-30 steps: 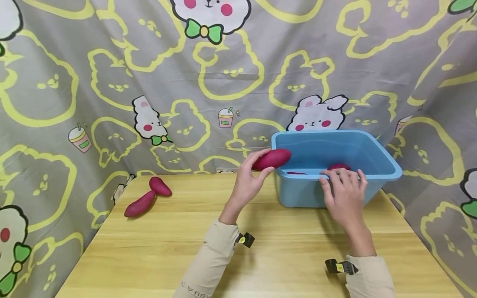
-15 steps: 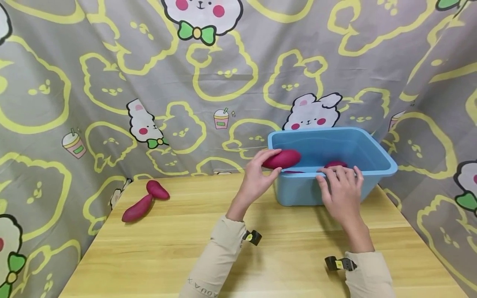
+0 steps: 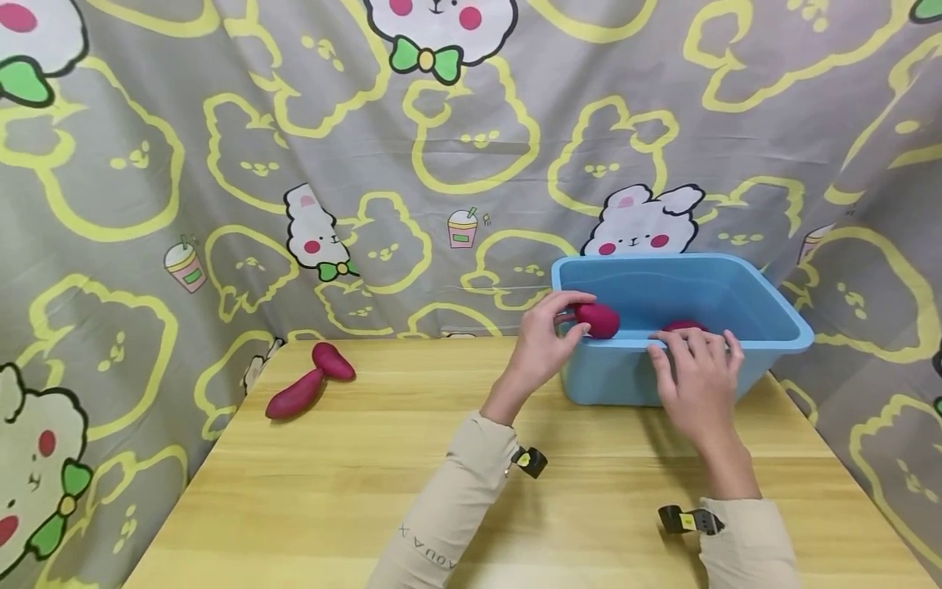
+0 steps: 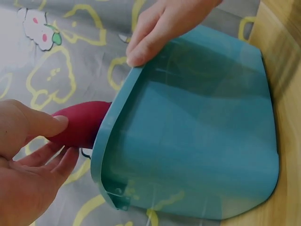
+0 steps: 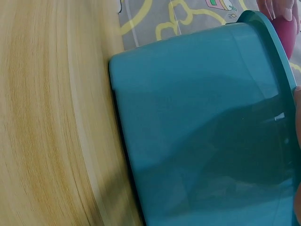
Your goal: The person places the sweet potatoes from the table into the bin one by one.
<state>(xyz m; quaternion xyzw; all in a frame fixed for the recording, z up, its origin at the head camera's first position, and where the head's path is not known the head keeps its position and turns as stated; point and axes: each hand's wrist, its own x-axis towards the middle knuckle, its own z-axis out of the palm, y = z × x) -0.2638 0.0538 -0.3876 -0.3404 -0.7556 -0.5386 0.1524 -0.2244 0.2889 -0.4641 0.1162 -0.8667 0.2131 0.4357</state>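
Note:
My left hand [image 3: 543, 339] holds a purple-red sweet potato [image 3: 599, 321] between thumb and fingers at the left end of a blue plastic bin [image 3: 618, 378]. In the left wrist view the far end of this sweet potato [image 4: 81, 123] passes behind the bin's rim [image 4: 115, 110], with the thumb on one side and the fingertips on the other. My right hand [image 3: 699, 388] grips the near rim, its fingers bent over the edge. Behind those fingers, another sweet potato [image 3: 684, 325] shows inside the bin, partly hidden.
Two more sweet potatoes, a longer one [image 3: 294, 394] and a shorter one [image 3: 334, 361], lie end to end at the back left of the wooden table [image 3: 353, 491]. A grey patterned curtain [image 3: 500, 188] hangs behind the table and at both sides.
The left hand has moved right with its sweet potato, further over the bin. The sweet potato has turned from lying sideways to tipping down and away. The right hand stays on the rim.

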